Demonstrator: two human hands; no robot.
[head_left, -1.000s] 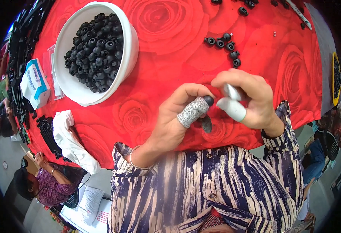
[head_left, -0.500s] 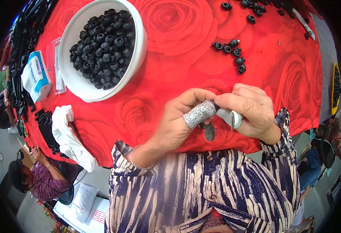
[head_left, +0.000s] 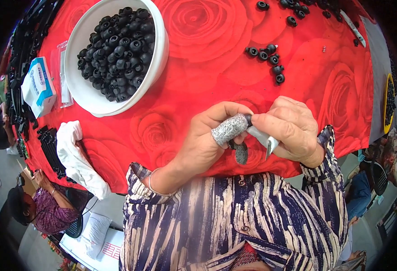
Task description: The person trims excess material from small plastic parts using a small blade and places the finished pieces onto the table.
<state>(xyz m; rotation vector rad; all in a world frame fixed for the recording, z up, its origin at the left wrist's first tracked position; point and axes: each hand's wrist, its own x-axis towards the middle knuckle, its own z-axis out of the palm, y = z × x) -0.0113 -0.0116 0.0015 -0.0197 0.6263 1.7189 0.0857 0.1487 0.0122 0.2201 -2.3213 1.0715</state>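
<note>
Between the fingertips of my left hand (head_left: 197, 143) is a small black part (head_left: 248, 120), mostly covered by the fingers. Grey speckled finger sleeves (head_left: 230, 129) wrap two fingers of this hand. My right hand (head_left: 293, 128) is closed round a small blade (head_left: 269, 148), whose pointed metal end sticks out below the fingers beside a whitish wrapping or covering. The right thumb and forefinger press against the black part, so both hands meet there, just above the table's near edge. Farther off lie several loose black round parts (head_left: 274, 59) with holes in their ends.
A white bowl (head_left: 163, 54) full of similar black parts stands at the left on the red rose-patterned tablecloth (head_left: 198, 86). Left of it are a tissue pack (head_left: 39, 88), a white cloth (head_left: 74, 153) and black strips (head_left: 49, 144). A co-worker (head_left: 54, 203) sits at the lower left.
The blade has turned in my right hand, its point now slanting down and left. More of the black part shows between the fingertips. My left hand has barely moved.
</note>
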